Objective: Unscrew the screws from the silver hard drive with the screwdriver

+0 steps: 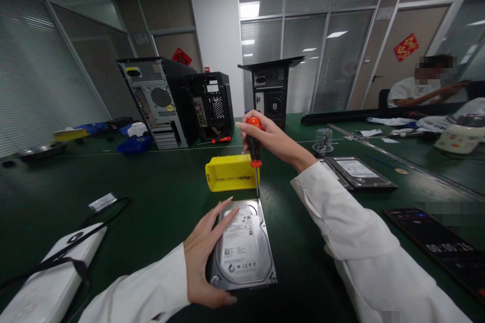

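Observation:
A silver hard drive (pixel 246 247) with a white label lies on the green table, label up. My left hand (pixel 206 247) holds it along its left side, fingers stretched over the top and far edge, thumb at the near edge. My right hand (pixel 267 136) is wrapped round a screwdriver (pixel 255 154) with a red and black handle. The screwdriver stands upright, its tip at the drive's far right corner; whether the tip sits in a screw is too small to tell. Just behind the drive a yellow bin (pixel 227 174) lies with its opening facing me.
Computer cases (pixel 151 103) stand along the back. More drives (pixel 356 171) and a clear cup (pixel 323 140) are to the right, near a phone (pixel 435 247) showing a timer. A white device (pixel 56 272) with a black strap lies left. Another person (pixel 420 86) sits back right.

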Demonstrator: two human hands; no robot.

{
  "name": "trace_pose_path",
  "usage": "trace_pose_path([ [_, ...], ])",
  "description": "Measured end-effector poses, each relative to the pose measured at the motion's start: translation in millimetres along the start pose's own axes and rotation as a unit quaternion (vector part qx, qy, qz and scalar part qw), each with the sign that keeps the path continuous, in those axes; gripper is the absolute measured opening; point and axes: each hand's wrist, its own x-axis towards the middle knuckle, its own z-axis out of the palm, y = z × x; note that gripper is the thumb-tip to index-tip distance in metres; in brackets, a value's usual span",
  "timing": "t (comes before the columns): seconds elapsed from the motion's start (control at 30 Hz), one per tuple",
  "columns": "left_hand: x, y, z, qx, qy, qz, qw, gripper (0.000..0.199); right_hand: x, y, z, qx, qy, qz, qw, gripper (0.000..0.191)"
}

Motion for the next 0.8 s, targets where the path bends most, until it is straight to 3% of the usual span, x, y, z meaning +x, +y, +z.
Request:
trace_pose_path([
  [0.17,-0.1,-0.8,1.2,0.010,0.006,0.003,1.000,0.130,0.8,2.6,-4.0,-0.001,0.006,0.024,1.000,0.028],
  [0.37,-0.2,-1.4,1.7,0.005,0.004,0.003,1.000,0.129,0.5,2.9,-5.0,-0.012,0.040,-0.003,0.999,0.029],
  [0.53,0.0,0.2,0.9,0.011,0.002,-0.002,1.000,0.130,-0.3,1.2,-3.5,-0.020,0.037,-0.020,0.999,0.027],
  [0.8,0.0,-0.6,0.6,0.006,0.003,-0.004,1.000,0.130,3.0,0.9,-4.2,-0.025,0.032,0.008,0.999,0.022],
])
